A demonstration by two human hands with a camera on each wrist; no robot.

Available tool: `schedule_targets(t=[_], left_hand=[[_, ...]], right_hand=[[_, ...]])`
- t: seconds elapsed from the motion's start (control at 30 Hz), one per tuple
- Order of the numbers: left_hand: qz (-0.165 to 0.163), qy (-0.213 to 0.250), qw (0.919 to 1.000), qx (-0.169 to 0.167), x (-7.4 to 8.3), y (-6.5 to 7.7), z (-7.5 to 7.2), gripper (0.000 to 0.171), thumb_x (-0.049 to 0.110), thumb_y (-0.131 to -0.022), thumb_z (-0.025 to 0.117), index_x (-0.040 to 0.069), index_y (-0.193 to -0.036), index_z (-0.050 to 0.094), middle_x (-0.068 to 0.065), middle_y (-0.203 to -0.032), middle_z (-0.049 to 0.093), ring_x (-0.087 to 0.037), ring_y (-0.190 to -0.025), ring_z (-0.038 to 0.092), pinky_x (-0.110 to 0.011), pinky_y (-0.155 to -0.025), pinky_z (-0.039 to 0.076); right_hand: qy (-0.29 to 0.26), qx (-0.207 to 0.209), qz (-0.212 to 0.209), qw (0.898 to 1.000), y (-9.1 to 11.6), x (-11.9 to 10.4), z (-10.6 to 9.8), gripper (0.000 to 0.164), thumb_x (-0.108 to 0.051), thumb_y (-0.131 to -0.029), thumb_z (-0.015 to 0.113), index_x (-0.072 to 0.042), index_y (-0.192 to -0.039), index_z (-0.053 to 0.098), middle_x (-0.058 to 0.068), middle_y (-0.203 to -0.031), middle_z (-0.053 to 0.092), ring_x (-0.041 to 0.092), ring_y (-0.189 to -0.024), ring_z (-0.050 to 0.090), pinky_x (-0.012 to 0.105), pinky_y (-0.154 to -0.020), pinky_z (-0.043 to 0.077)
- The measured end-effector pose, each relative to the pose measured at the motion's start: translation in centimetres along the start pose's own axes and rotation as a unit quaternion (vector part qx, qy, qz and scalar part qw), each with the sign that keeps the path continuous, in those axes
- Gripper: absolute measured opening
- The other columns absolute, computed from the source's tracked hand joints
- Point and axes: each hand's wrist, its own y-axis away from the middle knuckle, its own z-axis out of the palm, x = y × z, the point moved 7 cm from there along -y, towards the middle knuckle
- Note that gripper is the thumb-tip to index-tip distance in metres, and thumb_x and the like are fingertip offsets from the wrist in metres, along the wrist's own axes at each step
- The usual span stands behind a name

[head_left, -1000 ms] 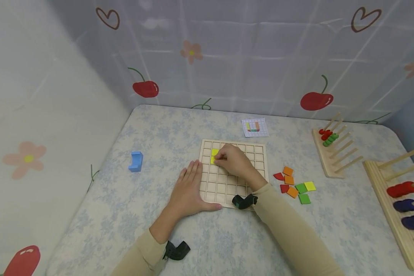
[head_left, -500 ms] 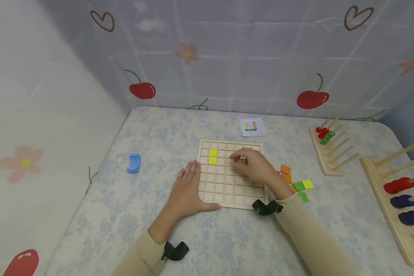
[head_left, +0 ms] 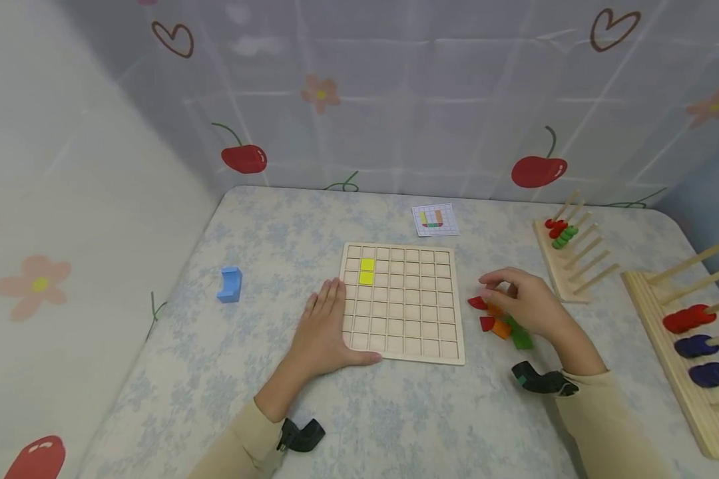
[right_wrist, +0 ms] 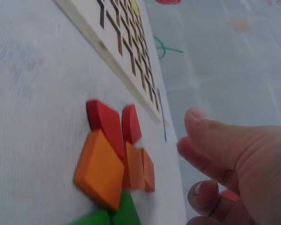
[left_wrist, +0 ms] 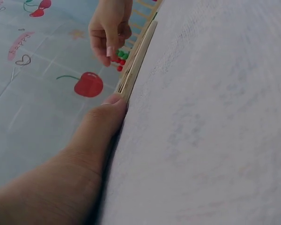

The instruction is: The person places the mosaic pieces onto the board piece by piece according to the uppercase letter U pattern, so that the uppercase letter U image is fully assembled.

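My left hand (head_left: 320, 336) lies with straight fingers along the left edge of a wooden grid board (head_left: 407, 309), its thumb at the near edge. In the left wrist view that thumb (left_wrist: 98, 126) meets the board's corner. Two yellow square tiles (head_left: 367, 271) sit one below the other in the board's upper left cells. Right of the board my right hand (head_left: 527, 303), fingers loosely bent and holding nothing, hovers over loose tiles. Among them are red pieces (right_wrist: 105, 124), orange squares (right_wrist: 100, 168) and green squares (head_left: 520, 334). The hand hides part of this group.
Behind the board lies a pattern card (head_left: 435, 220) with a coloured U shape. A light blue block (head_left: 230, 285) stands at the left. Two wooden peg racks, a small one (head_left: 560, 266) with beads and a larger one (head_left: 665, 359) with red and blue pieces, occupy the right side.
My right hand has let go of the lower yellow tile and moved right, off the board, to above the loose tiles. My left hand has stayed at the board's edge.
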Motion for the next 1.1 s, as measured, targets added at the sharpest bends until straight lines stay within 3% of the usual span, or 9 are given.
schedule_targets(t=[0.23, 0.43, 0.77, 1.1], left_hand=[[0.002, -0.005, 1.0000, -0.002, 0.1, -0.2, -0.1, 0.148, 0.092, -0.059, 0.061, 0.003, -0.159, 0.000, -0.013, -0.168, 0.002, -0.025, -0.157, -0.001, -0.050, -0.126, 0.005], [0.002, -0.008, 1.0000, -0.004, 0.2, -0.2, -0.2, 0.147, 0.092, -0.059, 0.061, 0.003, -0.159, -0.001, -0.012, -0.168, 0.001, -0.025, -0.157, 0.000, -0.050, -0.126, 0.005], [0.002, -0.002, 0.9997, -0.024, 0.0, -0.3, -0.3, 0.149, 0.093, -0.059, 0.060, 0.003, -0.159, -0.003, -0.013, -0.168, -0.002, -0.026, -0.156, -0.002, -0.052, -0.126, 0.005], [0.008, -0.001, 0.9999, -0.006, -0.1, -0.3, 0.1, 0.148, 0.093, -0.059, 0.059, 0.005, -0.159, -0.003, -0.012, -0.168, -0.001, -0.025, -0.157, -0.003, -0.052, -0.126, 0.005]], right_hand=[[0.026, 0.035, 0.024, 0.999, 2.5, 3.1, -2.4, 0.032, -0.029, -0.096, 0.067, -0.008, -0.119, 0.068, 0.009, -0.100, 0.067, 0.018, -0.067, 0.047, 0.026, -0.051, 0.042], [0.042, 0.050, 0.025, 0.998, 3.6, 4.7, -3.2, 0.029, -0.026, -0.094, 0.069, -0.007, -0.116, 0.070, 0.010, -0.101, 0.068, 0.015, -0.068, 0.045, 0.024, -0.053, 0.039], [0.056, 0.024, 0.021, 0.998, 4.4, 5.8, -2.9, 0.024, -0.019, -0.093, 0.071, -0.007, -0.114, 0.071, 0.014, -0.110, 0.067, 0.015, -0.077, 0.046, 0.023, -0.063, 0.040], [0.053, -0.012, 0.038, 0.998, 4.6, 6.6, -2.3, 0.031, -0.017, -0.091, 0.072, -0.007, -0.120, 0.069, 0.013, -0.110, 0.066, 0.020, -0.082, 0.048, 0.024, -0.064, 0.041]])
